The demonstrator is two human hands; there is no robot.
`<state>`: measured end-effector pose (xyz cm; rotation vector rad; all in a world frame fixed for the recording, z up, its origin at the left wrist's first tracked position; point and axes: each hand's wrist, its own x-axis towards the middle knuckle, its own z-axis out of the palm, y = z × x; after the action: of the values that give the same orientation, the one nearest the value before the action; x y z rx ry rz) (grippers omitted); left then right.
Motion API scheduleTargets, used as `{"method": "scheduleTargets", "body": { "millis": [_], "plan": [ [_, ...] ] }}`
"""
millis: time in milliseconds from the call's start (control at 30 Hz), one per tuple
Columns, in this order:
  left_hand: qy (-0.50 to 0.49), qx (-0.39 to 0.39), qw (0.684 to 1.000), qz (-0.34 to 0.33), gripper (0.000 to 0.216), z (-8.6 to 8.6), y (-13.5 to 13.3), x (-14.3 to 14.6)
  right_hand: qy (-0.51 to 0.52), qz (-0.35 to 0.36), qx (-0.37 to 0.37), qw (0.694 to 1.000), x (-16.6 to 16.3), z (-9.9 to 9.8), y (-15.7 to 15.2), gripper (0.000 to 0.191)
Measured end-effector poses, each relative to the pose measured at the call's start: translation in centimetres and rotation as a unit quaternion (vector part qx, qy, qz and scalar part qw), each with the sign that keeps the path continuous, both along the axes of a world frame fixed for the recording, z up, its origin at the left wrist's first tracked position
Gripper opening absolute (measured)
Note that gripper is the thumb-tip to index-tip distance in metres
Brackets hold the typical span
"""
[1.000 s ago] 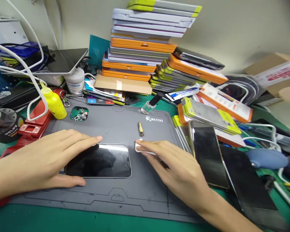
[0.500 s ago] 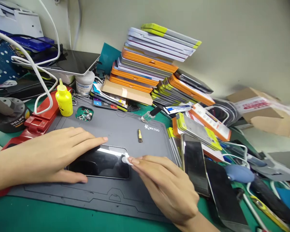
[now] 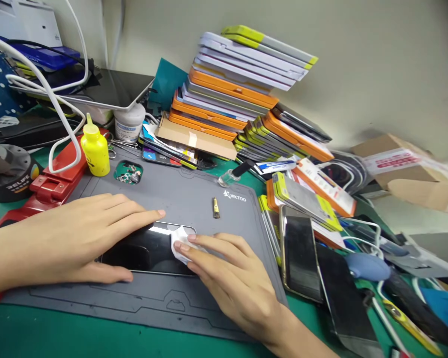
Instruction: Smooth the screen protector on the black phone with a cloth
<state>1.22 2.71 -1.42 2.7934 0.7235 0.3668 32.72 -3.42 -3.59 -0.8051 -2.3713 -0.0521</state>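
The change is at the right end of the phone (image 3: 157,253): a second ago your right hand (image 3: 242,278) had the white pad (image 3: 179,234) off to the side, at three o'clock from the phone; half a second ago it reached the corner. Now the pad lies on the dark glass, further in toward nine o'clock and spread wider. The fingers of that hand are grasping it, the tips pressing it down. I judge that the work has gone from bringing the pad over to working it on the glass.

Your left hand (image 3: 85,236) has stayed across the nine o'clock end, fingers along the far edge and thumb by the near one; I cannot tell whether they clamp it. The phone lies screen up on the grey mat (image 3: 108,301), which covers part of the bench (image 3: 78,328). The small brush (image 3: 216,209), at two o'clock, has stayed put.
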Motion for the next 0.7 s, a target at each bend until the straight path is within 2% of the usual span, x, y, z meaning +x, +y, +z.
{"method": "scheduleTargets", "body": {
  "millis": [67,200,400,700],
  "plan": [
    [0.001,-0.009,1.000,0.002,0.078,-0.1,0.0,-0.1,-0.007,-0.010,0.000,1.000,0.2,0.2,-0.3,0.031],
    [-0.001,-0.031,1.000,0.000,0.079,-0.2,0.0,0.0,-0.023,-0.028,0.021,0.999,1.1,0.3,-0.9,0.051],
    [-0.011,-0.035,0.999,0.003,0.079,-0.1,-0.1,0.1,-0.022,-0.027,0.022,0.999,1.3,0.4,-1.4,0.058],
    [0.006,-0.032,0.999,0.002,0.080,-0.5,0.0,-0.1,-0.005,-0.028,0.009,1.000,1.3,0.8,-1.7,0.045]
  ]
}}
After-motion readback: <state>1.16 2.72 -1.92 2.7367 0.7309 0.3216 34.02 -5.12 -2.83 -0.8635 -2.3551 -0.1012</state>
